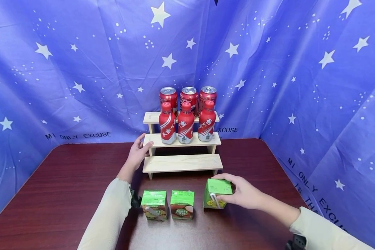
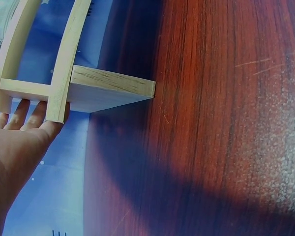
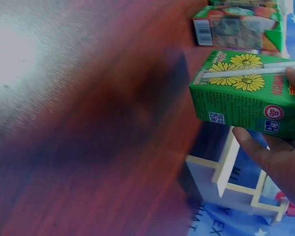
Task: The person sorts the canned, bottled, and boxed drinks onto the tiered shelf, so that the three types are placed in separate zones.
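My left hand (image 1: 138,152) holds the left end of a three-step wooden display stand (image 1: 182,163), thumb on the middle step. In the left wrist view its fingers (image 2: 35,116) reach behind the pale wooden frame (image 2: 63,64). At the front right, my right hand (image 1: 245,192) grips a green drink carton (image 1: 213,198) between thumb and fingers. In the right wrist view this carton (image 3: 250,101) shows yellow flowers and a white wrapped straw (image 3: 236,74) on its side. Two more cartons with green tops, a left one (image 1: 154,205) and a middle one (image 1: 182,205), stand upright on the table left of it.
Three red cans, such as the left can (image 1: 168,95), stand on the top step. Three red bottles, among them the middle bottle (image 1: 185,125), line the middle step. The bottom step (image 1: 182,163) is bare wood. A blue starry curtain (image 1: 97,69) surrounds the dark red table (image 1: 65,194).
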Tool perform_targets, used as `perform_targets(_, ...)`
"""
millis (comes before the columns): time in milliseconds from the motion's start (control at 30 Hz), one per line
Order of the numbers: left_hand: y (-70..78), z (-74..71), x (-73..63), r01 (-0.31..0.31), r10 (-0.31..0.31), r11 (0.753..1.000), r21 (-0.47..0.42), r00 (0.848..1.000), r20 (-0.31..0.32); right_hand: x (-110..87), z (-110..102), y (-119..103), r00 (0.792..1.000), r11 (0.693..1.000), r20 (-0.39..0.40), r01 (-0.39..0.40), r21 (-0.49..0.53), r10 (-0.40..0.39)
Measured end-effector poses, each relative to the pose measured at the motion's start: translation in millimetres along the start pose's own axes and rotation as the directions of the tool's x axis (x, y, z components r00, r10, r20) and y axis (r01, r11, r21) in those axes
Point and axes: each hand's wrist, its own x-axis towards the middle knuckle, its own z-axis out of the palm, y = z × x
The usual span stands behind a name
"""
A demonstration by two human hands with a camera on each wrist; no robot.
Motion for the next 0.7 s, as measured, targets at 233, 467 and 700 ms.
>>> perform_targets(233, 4.5, 0.8, -1.7, 0.024, -0.024, 1.000, 0.004, 1.000, -0.007, 12.9, -14, -10, 0.999, 1.000, -0.037, 0.007, -0.001, -0.007)
perform_targets(467, 8.7, 1.7, -3.5, 0.017, -0.017, 1.000, -0.010, 1.000, 0.008, 29.5, -26, -21, 0.996, 1.000, -0.088, 0.003, -0.027, -0.005)
perform_targets(700, 1.0, -0.6, 0.9, -0.002, 0.002, 1.000, 0.017, 1.000, -0.007, 48.0, -32, -28, 0.994, 1.000, -0.111, -0.009, -0.025, 0.006)
